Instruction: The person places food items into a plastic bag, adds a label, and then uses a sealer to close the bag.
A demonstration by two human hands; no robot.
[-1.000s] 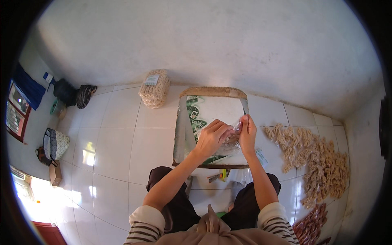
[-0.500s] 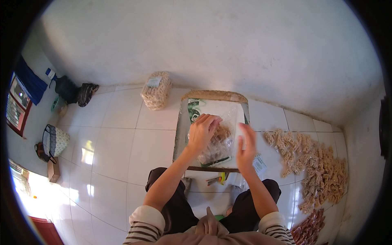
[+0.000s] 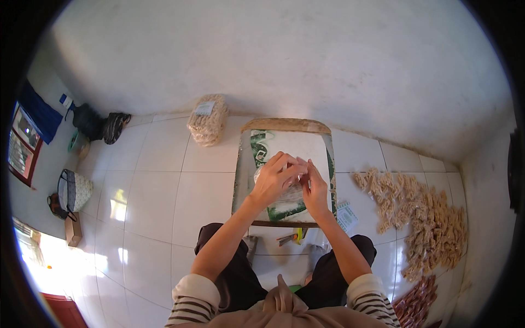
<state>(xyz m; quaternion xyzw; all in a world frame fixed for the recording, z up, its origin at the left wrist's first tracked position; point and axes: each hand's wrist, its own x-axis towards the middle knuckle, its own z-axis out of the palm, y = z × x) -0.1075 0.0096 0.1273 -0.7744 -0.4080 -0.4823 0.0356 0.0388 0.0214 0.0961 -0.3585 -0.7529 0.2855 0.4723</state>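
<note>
- Clear plastic bag (image 3: 290,195): lies on the near half of our low desk (image 3: 242,177), over a green-and-white sheet (image 3: 302,143). Hands hide most of it; contents can't be made out.
- Left hand (image 3: 270,179): fingers curled over the bag's upper part. We read this grip as pinching the plastic.
- Right hand (image 3: 315,191): comes in from the other side, fingertips meeting the left's. Whether this grip pinches plastic or only rests there, we can't tell.
- Handling, our judgement: thin film slips and creases, so we'd pinch with fingertips, not palms, and gather folds evenly. We'd let the desk carry the bag's weight and hold one hand steady while the other works. Hard tugging could split the film.
- Right of the desk, on the floor: a label sheet (image 3: 345,217) close by, pale packets (image 3: 432,218) farther out. We'd mind our right elbow around the label sheet.
- Beyond the desk's far left corner: a large filled bag (image 3: 208,124), upright, well out of our way.
</note>
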